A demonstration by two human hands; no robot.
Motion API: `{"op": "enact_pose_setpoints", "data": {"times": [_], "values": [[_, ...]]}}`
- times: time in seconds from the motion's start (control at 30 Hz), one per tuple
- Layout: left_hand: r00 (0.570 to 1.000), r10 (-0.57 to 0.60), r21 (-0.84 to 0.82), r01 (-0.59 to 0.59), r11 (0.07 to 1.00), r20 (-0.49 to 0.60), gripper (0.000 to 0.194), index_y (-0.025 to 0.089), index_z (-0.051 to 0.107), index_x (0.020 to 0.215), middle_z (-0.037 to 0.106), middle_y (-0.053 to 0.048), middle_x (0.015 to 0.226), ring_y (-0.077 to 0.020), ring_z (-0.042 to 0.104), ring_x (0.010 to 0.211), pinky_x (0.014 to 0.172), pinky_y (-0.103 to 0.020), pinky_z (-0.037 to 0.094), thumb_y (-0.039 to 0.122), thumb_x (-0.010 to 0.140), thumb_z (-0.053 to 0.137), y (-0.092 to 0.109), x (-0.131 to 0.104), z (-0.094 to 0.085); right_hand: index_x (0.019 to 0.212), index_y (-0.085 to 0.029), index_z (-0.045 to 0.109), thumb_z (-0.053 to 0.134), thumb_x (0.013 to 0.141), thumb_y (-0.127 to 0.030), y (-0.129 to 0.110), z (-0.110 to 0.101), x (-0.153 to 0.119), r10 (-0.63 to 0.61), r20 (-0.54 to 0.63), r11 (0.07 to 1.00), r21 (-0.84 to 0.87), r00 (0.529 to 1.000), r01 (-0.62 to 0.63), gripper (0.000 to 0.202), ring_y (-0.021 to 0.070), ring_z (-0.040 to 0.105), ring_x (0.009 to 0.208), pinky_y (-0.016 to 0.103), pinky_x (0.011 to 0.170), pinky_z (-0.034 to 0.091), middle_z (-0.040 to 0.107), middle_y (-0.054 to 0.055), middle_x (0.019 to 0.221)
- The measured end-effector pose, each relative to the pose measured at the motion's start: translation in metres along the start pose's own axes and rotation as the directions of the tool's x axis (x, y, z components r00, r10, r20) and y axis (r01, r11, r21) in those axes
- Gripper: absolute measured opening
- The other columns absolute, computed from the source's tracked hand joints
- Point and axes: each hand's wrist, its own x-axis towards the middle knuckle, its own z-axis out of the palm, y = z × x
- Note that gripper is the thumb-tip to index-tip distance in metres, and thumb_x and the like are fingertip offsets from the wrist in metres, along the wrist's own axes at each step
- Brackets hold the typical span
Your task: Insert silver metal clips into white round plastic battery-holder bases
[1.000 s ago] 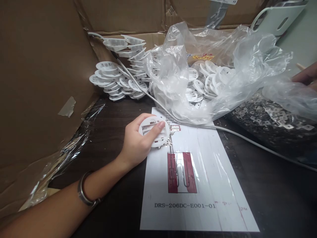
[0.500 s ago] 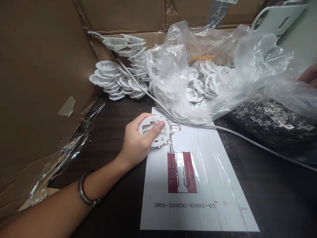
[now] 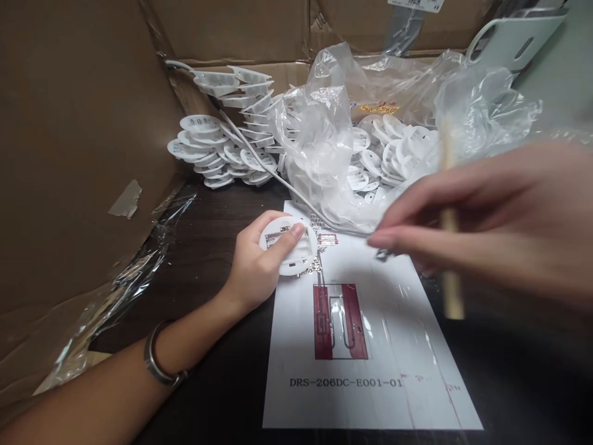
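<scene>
My left hand point(image 3: 259, 259) grips a round white plastic part point(image 3: 294, 262), thumb on its upper face, over the top left of a printed sheet point(image 3: 296, 402). Small metal pieces point(image 3: 317, 266) lie by the disc's right edge. My right hand point(image 3: 463, 228), blurred, is to the right of the disc and above the sheet. Between its thumb and forefinger is a small metal piece point(image 3: 382, 254). A thin wooden stick point(image 3: 453, 296) is also held in that hand, passing between the fingers.
White round parts point(image 3: 204, 139) are piled at the back, some beside a clear plastic bag point(image 3: 324, 142). A grey cable point(image 3: 259, 159) runs across them towards the sheet. Cardboard walls point(image 3: 74, 123) stand left and behind.
My right hand has come in from the right edge, away from the bag of metal pieces, and now shows a small metal piece and the stick. My left hand has stayed in place.
</scene>
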Motion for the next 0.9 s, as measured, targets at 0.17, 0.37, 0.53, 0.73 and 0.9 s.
{"op": "enact_pose_setpoints", "data": {"times": [0.17, 0.37, 0.53, 0.73, 0.9], "values": [[1.000, -0.001, 0.009, 0.001, 1.000, -0.013, 0.016, 0.017, 0.063, 0.079, 0.061, 0.002, 0.066, -0.0112, 0.057, 0.060, 0.054, -0.020, 0.047, 0.033, 0.080, 0.066, 0.000, 0.001, -0.001, 0.069, -0.017, 0.073, 0.075, 0.074, -0.037, 0.001, 0.039, 0.015, 0.130, 0.076, 0.953, 0.264, 0.989, -0.145, 0.020, 0.0061, 0.048, 0.042, 0.020, 0.039, 0.033, 0.059, -0.002, 0.050], [0.999, 0.033, -0.068, -0.030, 0.997, 0.040, 0.017, 0.019, 0.067, 0.086, 0.065, 0.000, 0.068, -0.0122, 0.058, 0.056, 0.050, -0.022, 0.047, 0.035, 0.081, 0.065, -0.004, -0.003, -0.004, 0.078, -0.017, 0.074, 0.077, 0.071, -0.038, 0.030, 0.053, 0.025, 0.291, 0.048, 0.815, 0.511, 0.956, -0.274, 0.023, 0.0072, 0.050, 0.047, 0.021, 0.044, 0.035, 0.061, 0.000, 0.059], [0.983, 0.121, 0.076, -0.132, 0.988, 0.136, 0.019, 0.021, 0.071, 0.094, 0.070, -0.001, 0.075, -0.0135, 0.062, 0.060, 0.053, -0.022, 0.051, 0.034, 0.081, 0.064, -0.001, -0.006, -0.007, 0.078, -0.017, 0.074, 0.077, 0.071, -0.033, 0.032, 0.054, 0.026, 0.327, 0.032, 0.773, 0.566, 0.944, -0.287, 0.018, 0.0061, 0.047, 0.046, 0.022, 0.044, 0.034, 0.062, 0.000, 0.063], [0.920, 0.232, 0.220, -0.309, 0.925, 0.315, 0.026, 0.023, 0.072, 0.104, 0.075, -0.002, 0.084, -0.0126, 0.064, 0.057, 0.058, -0.023, 0.053, 0.032, 0.079, 0.065, 0.002, -0.007, -0.005, 0.078, -0.016, 0.074, 0.076, 0.072, -0.029, 0.032, 0.062, 0.022, 0.341, 0.080, 0.736, 0.596, 0.937, -0.319, 0.015, 0.0056, 0.048, 0.051, 0.021, 0.049, 0.037, 0.066, 0.002, 0.073], [0.924, 0.243, 0.231, -0.316, 0.920, 0.295, 0.028, 0.021, 0.071, 0.106, 0.075, -0.002, 0.085, -0.0130, 0.066, 0.063, 0.063, -0.021, 0.054, 0.030, 0.081, 0.065, 0.001, -0.007, -0.005, 0.078, -0.015, 0.073, 0.076, 0.072, -0.028, 0.029, 0.063, 0.021, 0.370, 0.146, 0.659, 0.655, 0.918, -0.370, 0.014, 0.0036, 0.046, 0.049, 0.020, 0.047, 0.037, 0.067, 0.003, 0.080]]}}
